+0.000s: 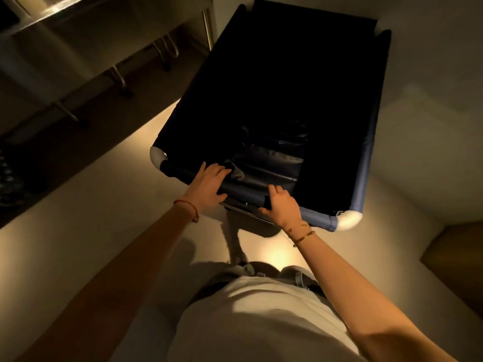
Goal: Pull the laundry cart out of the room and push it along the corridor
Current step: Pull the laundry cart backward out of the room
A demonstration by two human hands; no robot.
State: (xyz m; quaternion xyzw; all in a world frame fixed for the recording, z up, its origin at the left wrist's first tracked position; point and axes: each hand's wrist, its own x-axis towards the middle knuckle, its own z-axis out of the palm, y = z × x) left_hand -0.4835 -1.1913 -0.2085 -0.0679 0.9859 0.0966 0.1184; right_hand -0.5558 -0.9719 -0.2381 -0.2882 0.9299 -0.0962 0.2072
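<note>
The laundry cart (366, 158) is a large dark blue fabric bin with white rounded corner caps, standing on the pale floor straight ahead of me. Its inside is very dark; a crumpled dark bag lies near the close end. My left hand (209, 182) lies over the cart's near rim, left of centre, fingers curled onto the fabric edge. My right hand (281, 205) grips the same near rim, right of centre, thumb under and fingers over. Both arms are stretched forward.
A metal sink unit or counter with tube legs (117, 77) runs along the left side. A pale wall (431, 100) stands close on the cart's right. A brown wooden surface (460, 254) sits at the right edge. Pale floor (78, 231) lies to my left.
</note>
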